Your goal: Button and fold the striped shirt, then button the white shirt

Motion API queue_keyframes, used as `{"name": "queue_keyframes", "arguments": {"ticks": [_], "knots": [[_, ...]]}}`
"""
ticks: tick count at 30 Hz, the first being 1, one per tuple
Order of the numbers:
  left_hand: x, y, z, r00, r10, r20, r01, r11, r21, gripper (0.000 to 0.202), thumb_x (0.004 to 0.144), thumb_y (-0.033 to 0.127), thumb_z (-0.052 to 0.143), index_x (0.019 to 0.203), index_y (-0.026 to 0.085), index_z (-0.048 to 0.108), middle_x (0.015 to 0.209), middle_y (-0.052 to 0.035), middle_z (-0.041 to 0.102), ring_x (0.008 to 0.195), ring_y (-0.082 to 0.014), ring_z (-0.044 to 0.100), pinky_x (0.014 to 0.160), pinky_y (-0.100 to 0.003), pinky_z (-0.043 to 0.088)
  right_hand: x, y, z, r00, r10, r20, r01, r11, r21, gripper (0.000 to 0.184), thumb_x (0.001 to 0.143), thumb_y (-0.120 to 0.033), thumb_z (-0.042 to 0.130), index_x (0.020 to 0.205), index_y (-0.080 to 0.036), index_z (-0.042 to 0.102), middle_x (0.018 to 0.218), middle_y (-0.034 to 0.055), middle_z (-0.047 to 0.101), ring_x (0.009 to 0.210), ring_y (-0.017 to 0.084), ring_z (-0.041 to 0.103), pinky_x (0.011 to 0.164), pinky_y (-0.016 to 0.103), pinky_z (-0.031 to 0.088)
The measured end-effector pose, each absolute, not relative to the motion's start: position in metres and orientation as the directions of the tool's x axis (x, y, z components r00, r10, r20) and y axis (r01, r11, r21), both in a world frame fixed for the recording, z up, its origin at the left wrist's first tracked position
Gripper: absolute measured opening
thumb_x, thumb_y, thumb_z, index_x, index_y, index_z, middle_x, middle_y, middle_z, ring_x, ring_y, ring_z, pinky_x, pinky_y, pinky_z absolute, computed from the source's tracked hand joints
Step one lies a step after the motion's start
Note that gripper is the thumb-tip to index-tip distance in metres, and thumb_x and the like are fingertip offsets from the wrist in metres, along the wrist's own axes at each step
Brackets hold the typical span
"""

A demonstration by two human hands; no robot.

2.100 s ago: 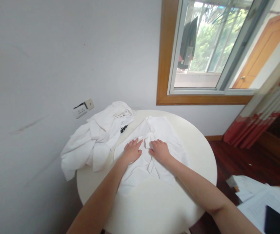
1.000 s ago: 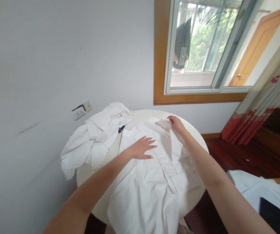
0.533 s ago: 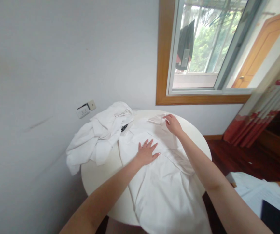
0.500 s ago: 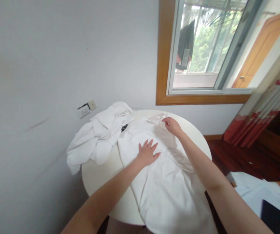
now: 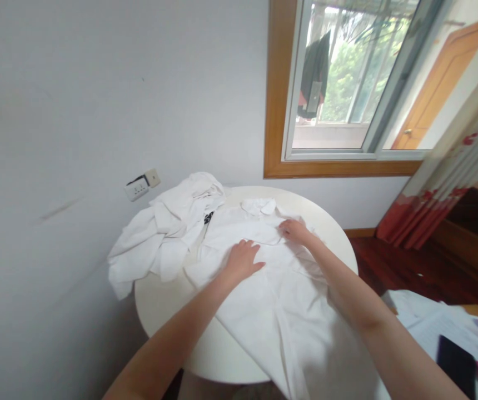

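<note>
A white collared shirt (image 5: 264,300) lies spread across a round white table (image 5: 168,311), its hem hanging over the near edge. My left hand (image 5: 241,261) rests flat on the shirt's chest, fingers stretched out. My right hand (image 5: 294,230) lies on the shirt a little farther back and to the right, fingers curled on the cloth near the shoulder. The collar (image 5: 258,206) sits at the far side of the table.
A heap of white garments (image 5: 159,233) covers the table's left side and hangs off it. A wall socket (image 5: 141,186) is behind it. A window (image 5: 347,89) and curtain (image 5: 443,183) are on the right. Papers and a dark phone (image 5: 456,366) lie at the lower right.
The shirt went from bunched to spread flat. My right hand has come back from the collar to the shoulder area. My left hand shifted slightly left on the chest.
</note>
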State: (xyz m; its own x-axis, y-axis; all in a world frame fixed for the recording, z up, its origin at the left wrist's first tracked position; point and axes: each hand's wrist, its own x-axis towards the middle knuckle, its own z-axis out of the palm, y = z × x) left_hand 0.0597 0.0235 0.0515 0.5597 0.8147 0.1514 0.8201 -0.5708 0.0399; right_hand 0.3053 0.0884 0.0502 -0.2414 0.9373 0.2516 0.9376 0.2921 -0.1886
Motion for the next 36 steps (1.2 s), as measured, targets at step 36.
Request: {"name": "queue_keyframes", "arguments": {"ticks": [36], "knots": [[0.035,0.058,0.017,0.558,0.768,0.314,0.767,-0.622,0.158,0.071,0.078,0.063,0.049,0.138,0.027,0.035,0.145,-0.006,0.035,0.134,-0.0261,0.026,0.11,-0.044,0.02,0.373,0.092,0.036,0.687,0.578,0.441,0.526,0.023,-0.85,0.027,0.074,-0.035,0.048,0.091,-0.016,0.056,0.082,0.0038,0.059,0.072,0.016,0.053,0.066,0.027,0.043]]}}
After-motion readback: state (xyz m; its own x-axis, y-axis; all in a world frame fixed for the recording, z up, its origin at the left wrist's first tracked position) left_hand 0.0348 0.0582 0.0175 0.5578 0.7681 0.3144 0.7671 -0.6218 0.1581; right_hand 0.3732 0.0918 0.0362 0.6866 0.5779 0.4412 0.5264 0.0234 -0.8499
